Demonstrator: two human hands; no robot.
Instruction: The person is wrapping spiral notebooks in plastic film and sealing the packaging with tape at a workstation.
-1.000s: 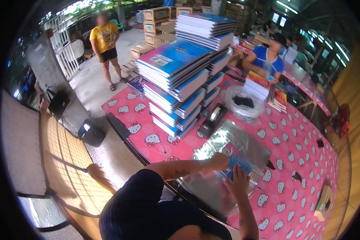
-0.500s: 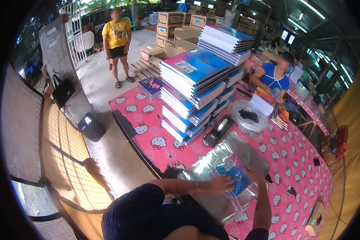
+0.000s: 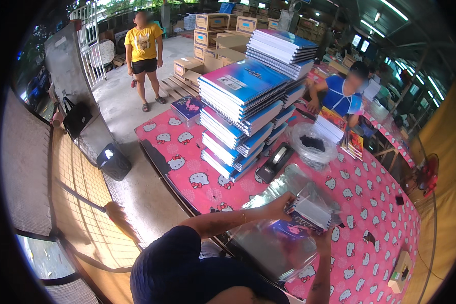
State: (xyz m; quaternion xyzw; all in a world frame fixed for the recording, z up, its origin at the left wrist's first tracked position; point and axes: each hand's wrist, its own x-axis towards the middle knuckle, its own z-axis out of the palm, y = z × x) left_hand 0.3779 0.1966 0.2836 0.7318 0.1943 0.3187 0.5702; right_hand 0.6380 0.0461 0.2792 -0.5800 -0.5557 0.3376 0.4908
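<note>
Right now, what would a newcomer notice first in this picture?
The tall stacks of blue notebooks at the centre of the pink table. Nearer, the left hand and right hand hold a notebook pack in clear plastic wrap. A person in a yellow shirt stands at the back.

Compared with a second ago, we now hold a small stack of notebooks (image 3: pixel 309 212) lifted inside the clear plastic bag (image 3: pixel 289 238), right of frame centre; earlier only a flat blue cover lay there under our hands. Our left hand (image 3: pixel 281 204) now grips the stack's near end at the bag's mouth, and our right hand (image 3: pixel 323 234) has moved under its lower edge. The bag bulges more around the stack. The whole view has tilted: the tall notebook pile (image 3: pixel 243 116) sits higher, and the person in the yellow shirt (image 3: pixel 144 55) stands nearer the top left.
</note>
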